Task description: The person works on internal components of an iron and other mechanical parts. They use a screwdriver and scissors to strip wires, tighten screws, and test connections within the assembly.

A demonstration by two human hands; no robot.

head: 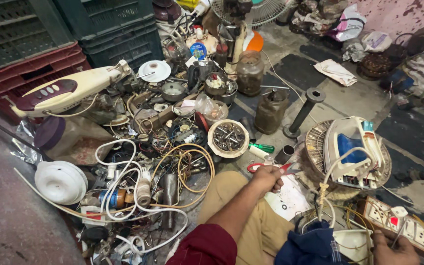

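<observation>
Left hand (pixel 267 179) fingers closed through the red-handled scissors (pixel 271 168), blades pointing right, nothing cut. Right hand (pixel 393 249) curled on thin wires beside the white multi-socket extension board (pixel 401 221). White-and-blue clothes iron (pixel 352 152) lies upended on a round wire stand, base opened, white cord (pixel 326 189) loose: repair looks mid-way.

The right hand (pixel 393 250) is cut off by the bottom edge, its grip unclear.

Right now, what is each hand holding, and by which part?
Left hand grips red-handled scissors by the handles. Right hand rests by the socket board; hold unclear.
</observation>
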